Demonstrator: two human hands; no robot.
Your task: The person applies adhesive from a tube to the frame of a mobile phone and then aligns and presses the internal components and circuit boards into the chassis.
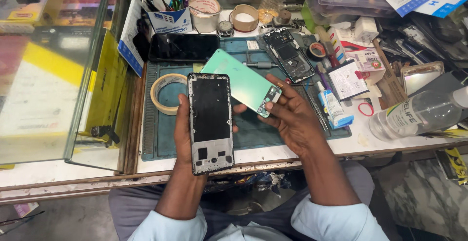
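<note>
Over the desk's front edge, your left hand [183,138] grips the stripped phone frame [210,122] while your right hand [287,112] pinches the mint-green back cover [240,81]; square their corners before pressing.

Tape roll [168,94] left of phone frame [210,122], back cover [242,82] right.

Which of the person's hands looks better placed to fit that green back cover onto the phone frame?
Probably the right hand: it already pinches the green back cover beside the phone frame, while the left hand is occupied gripping that frame.
</note>
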